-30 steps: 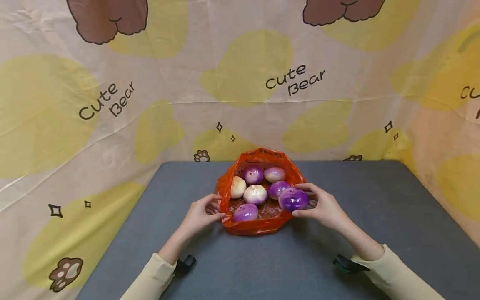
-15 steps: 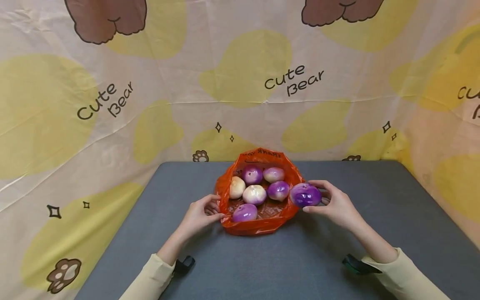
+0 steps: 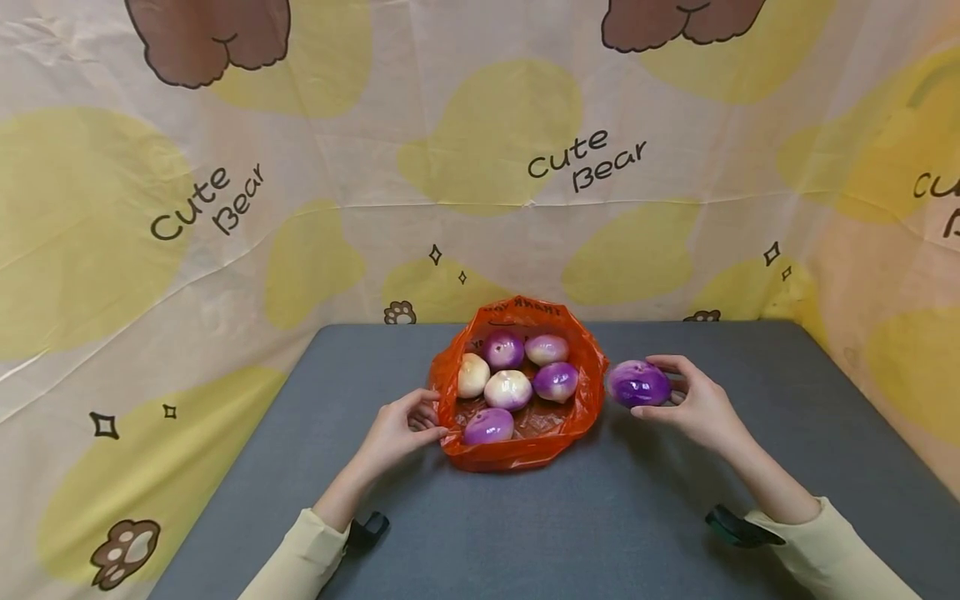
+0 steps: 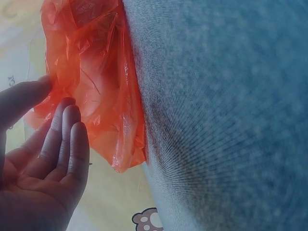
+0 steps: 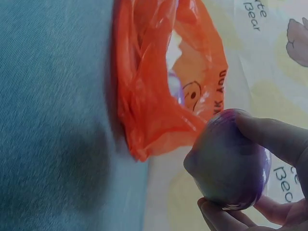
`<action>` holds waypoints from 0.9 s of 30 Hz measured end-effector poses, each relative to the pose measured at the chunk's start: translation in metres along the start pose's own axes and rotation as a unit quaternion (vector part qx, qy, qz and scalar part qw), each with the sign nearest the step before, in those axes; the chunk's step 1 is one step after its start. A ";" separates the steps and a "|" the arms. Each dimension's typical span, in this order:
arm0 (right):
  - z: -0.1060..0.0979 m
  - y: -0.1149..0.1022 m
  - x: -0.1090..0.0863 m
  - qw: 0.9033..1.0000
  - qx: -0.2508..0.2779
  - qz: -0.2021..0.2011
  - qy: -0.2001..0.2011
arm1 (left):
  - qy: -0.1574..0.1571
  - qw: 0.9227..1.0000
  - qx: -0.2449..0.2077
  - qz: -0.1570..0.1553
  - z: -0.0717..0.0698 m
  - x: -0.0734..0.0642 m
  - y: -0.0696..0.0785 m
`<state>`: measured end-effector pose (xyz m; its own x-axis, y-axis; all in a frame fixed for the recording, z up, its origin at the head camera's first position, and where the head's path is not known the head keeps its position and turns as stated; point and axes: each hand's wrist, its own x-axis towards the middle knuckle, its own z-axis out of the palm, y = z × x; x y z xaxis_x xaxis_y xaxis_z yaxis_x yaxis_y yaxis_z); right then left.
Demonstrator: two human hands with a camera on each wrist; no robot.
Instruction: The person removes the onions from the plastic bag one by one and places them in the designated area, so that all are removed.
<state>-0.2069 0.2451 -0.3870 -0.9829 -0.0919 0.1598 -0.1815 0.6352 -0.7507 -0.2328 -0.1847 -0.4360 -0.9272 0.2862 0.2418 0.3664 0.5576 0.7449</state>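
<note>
An orange-red plastic bag (image 3: pixel 517 460) stands on the table with its mouth spread toward me. Inside lie several glossy purple-and-white onions, among them a pale one (image 3: pixel 508 390) and a purple one (image 3: pixel 489 426). My left hand (image 3: pixel 401 425) pinches the bag's left rim between thumb and fingers; in the left wrist view the thumb (image 4: pixel 29 96) meets the thin plastic. Just right of the bag, above the table, my right hand (image 3: pixel 697 407) holds a purple onion (image 3: pixel 637 384) by thumb and fingers. The right wrist view shows that onion's pointed end (image 5: pixel 190 163) facing the bag.
The grey table (image 3: pixel 540 533) runs up to a cloth backdrop (image 3: pixel 480 167) printed with yellow patches, bears and lettering. A dark strap (image 3: pixel 367 532) hangs at the left wrist, another dark strap (image 3: pixel 738 527) at the right.
My right hand has carried the purple onion rightward, from over the bag's right rim to outside the bag. The left hand has stayed at the rim.
</note>
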 end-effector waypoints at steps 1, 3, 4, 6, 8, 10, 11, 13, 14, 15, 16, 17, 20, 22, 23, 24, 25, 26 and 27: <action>-0.001 0.002 0.000 1.000 -0.002 0.002 0.002 | 0.001 1.000 -0.001 -0.001 0.000 0.000 0.000; -0.002 0.005 0.002 1.000 -0.005 0.006 0.004 | 0.001 1.000 -0.001 -0.001 -0.001 -0.001 -0.001; -0.002 0.008 0.002 1.000 -0.006 0.008 0.005 | 0.001 1.000 0.000 0.000 -0.001 -0.001 -0.001; -0.003 0.013 0.004 1.000 -0.006 0.013 0.009 | 0.002 1.000 0.003 0.001 -0.002 -0.002 -0.001; -0.004 0.017 0.005 1.000 -0.010 0.019 0.012 | 0.001 1.000 0.005 0.004 -0.003 -0.002 -0.002; -0.005 0.022 0.007 0.999 -0.014 0.025 0.015 | 0.000 1.000 0.006 0.005 -0.004 -0.003 -0.002; -0.005 0.025 0.008 0.999 -0.016 0.028 0.016 | -0.001 1.000 0.005 0.005 -0.004 -0.003 -0.002; -0.005 0.029 0.010 0.999 -0.021 0.033 0.017 | -0.002 1.000 0.005 0.005 -0.005 -0.003 -0.002; -0.005 0.031 0.011 0.999 -0.023 0.035 0.016 | -0.003 1.000 0.006 0.003 -0.005 -0.003 -0.002; -0.005 0.034 0.012 0.999 -0.024 0.037 0.016 | -0.004 1.000 0.006 0.002 -0.005 -0.003 -0.002; -0.005 0.036 0.013 0.999 -0.026 0.038 0.016 | -0.005 1.000 0.007 0.000 -0.005 -0.003 -0.001; -0.004 0.039 0.014 0.999 -0.029 0.038 0.017 | -0.005 1.000 0.008 -0.002 -0.005 -0.003 -0.001; -0.002 0.046 0.018 0.998 -0.037 0.040 0.019 | -0.006 1.000 0.011 -0.007 -0.005 -0.003 -0.001; 0.000 0.051 0.021 0.998 -0.043 0.043 0.019 | -0.007 1.000 0.012 -0.009 -0.005 -0.003 -0.001; 0.001 0.053 0.022 0.998 -0.045 0.046 0.018 | -0.007 1.000 0.013 -0.009 -0.004 -0.003 -0.001; 0.002 0.054 0.024 0.998 -0.046 0.048 0.016 | -0.008 1.000 0.012 -0.009 -0.004 -0.003 -0.001; 0.003 0.056 0.025 0.998 -0.045 0.050 0.015 | -0.008 1.000 0.012 -0.009 -0.004 -0.003 -0.001; 0.003 0.057 0.027 0.998 -0.045 0.052 0.013 | -0.007 1.000 0.012 -0.009 -0.004 -0.002 0.000; 0.004 0.059 0.029 0.998 -0.044 0.052 0.012 | -0.007 1.000 0.011 -0.009 -0.004 -0.002 0.000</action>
<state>-0.2458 0.2765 -0.4291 -0.9950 -0.0037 0.0994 -0.0731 0.7050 -0.7054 -0.2310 -0.1885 -0.4345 -0.9325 0.2867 0.2196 0.3514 0.5801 0.7348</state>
